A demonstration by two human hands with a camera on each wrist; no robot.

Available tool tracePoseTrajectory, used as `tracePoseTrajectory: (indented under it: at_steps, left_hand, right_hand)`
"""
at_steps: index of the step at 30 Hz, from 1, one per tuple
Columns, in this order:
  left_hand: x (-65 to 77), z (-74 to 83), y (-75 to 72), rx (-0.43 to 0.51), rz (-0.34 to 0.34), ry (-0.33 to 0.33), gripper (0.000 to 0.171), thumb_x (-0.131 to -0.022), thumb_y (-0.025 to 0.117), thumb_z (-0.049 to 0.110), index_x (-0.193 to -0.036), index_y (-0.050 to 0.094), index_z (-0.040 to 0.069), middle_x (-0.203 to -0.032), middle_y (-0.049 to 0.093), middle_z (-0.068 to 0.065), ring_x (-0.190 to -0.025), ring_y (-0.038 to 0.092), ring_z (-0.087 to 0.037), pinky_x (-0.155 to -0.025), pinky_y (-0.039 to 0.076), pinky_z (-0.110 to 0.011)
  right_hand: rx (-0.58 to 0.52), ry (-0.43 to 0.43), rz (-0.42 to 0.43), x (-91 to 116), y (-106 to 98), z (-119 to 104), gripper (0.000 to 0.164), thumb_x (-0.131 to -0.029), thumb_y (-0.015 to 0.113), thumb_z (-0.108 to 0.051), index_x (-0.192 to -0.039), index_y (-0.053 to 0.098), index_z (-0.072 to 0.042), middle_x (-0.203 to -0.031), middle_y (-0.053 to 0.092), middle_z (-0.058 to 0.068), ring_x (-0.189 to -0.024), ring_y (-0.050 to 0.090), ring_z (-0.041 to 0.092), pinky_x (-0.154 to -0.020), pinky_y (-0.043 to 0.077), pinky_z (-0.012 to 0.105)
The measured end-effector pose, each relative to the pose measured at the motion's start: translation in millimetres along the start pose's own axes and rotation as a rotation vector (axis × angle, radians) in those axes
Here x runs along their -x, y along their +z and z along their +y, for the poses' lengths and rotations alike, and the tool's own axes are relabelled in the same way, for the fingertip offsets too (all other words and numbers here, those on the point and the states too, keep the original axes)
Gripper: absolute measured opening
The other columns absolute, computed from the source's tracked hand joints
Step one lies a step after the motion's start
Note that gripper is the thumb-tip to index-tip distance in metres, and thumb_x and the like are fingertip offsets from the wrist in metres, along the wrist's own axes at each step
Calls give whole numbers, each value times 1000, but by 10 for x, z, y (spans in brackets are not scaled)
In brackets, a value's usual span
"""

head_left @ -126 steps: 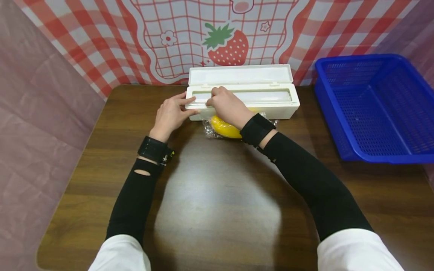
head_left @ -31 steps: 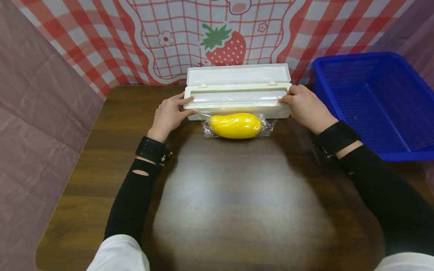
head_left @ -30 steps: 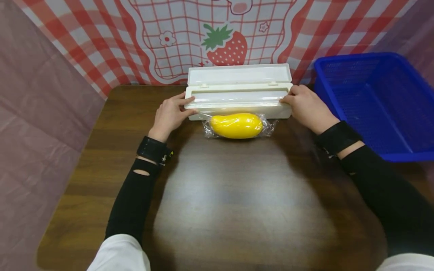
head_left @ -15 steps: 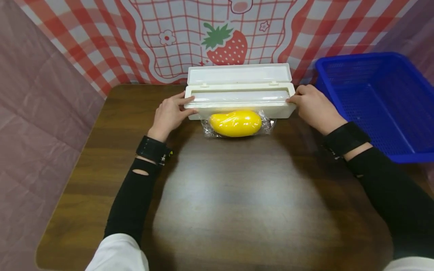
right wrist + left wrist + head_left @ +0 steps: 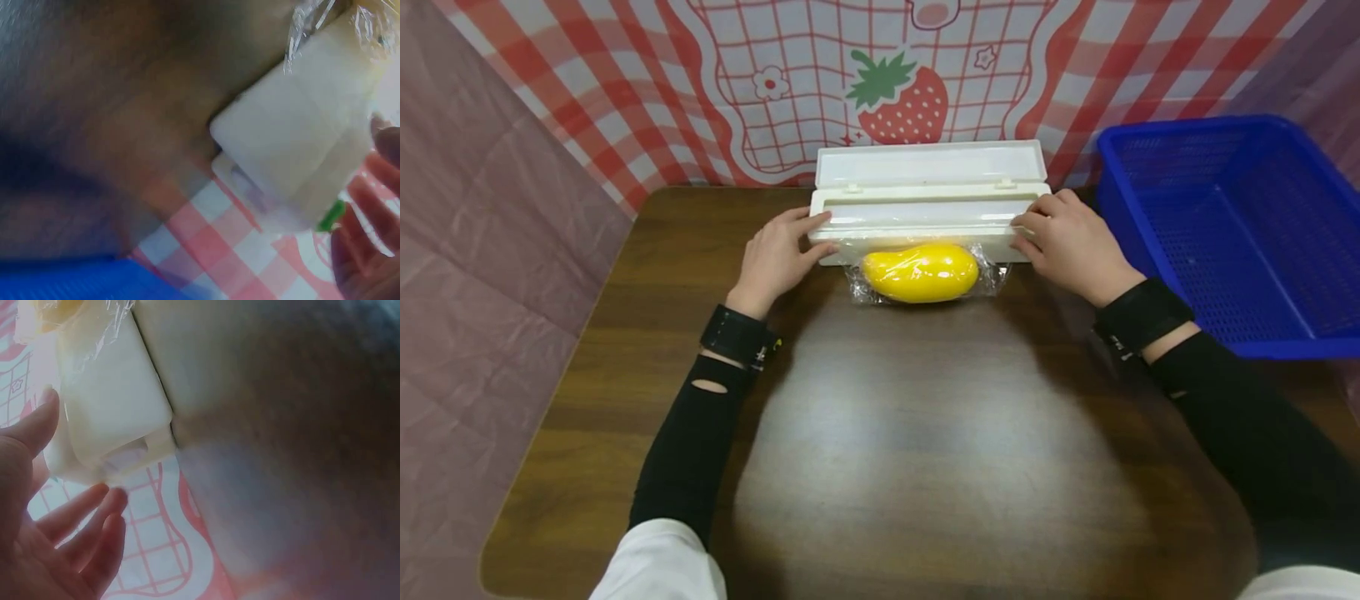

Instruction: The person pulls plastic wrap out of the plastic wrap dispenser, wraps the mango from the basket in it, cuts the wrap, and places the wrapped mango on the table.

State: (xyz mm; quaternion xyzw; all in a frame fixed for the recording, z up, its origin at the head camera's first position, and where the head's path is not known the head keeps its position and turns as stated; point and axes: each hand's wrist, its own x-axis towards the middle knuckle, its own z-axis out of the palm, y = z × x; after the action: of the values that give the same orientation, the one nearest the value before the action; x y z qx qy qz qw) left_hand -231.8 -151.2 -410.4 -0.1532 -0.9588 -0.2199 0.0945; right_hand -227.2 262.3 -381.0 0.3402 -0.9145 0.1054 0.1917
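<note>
A white cling film dispenser (image 5: 934,192) stands at the table's back edge with its lid tipped back. A film roll (image 5: 925,212) shows in its slot. My left hand (image 5: 772,258) holds the left end, thumb at the front and index finger on top. At the right end, my right hand (image 5: 1071,246) grips the front edge, thumb low on the front and fingers above. Against the front lies a yellow mango-shaped fruit (image 5: 921,273), wrapped in crinkled clear film (image 5: 863,287). In both wrist views the dispenser's ends show beside the fingers, partly blurred.
A blue plastic basket (image 5: 1187,329) stands at the right, close to my right hand and forearm. A red-and-white checked cloth (image 5: 625,92) with a strawberry print hangs behind the brown wooden table (image 5: 887,417). Pink cloth (image 5: 490,292) hangs at the left.
My right hand has gone from the dispenser's left part to its right end, uncovering the fruit. In the last half second it shifted slightly left and its thumb dropped lower. The left hand stays.
</note>
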Motion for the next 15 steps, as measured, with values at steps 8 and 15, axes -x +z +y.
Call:
tracePoseTrajectory:
  at_steps: [8,15]
  left_hand:
    - [44,56,-73,-47,114,155,50,-85,78,40,-129,69,18,-145,48,-9,-124,43,-31,-74,53,-45]
    - [85,234,-145,-3,109,220,38,-88,77,36,-118,75,14,-121,57,-7,-108,48,-26,-71,50,-39]
  right_hand:
    - [-83,-50,68,-12,133,-108,18,-86,79,-13,-95,72,1,-90,59,15,-88,51,35,-78,44,46]
    - [-76,-83,98,-45,213,-148,16,-83,79,-3,-96,71,3,-90,61,18,-88,52,37,-80,43,48]
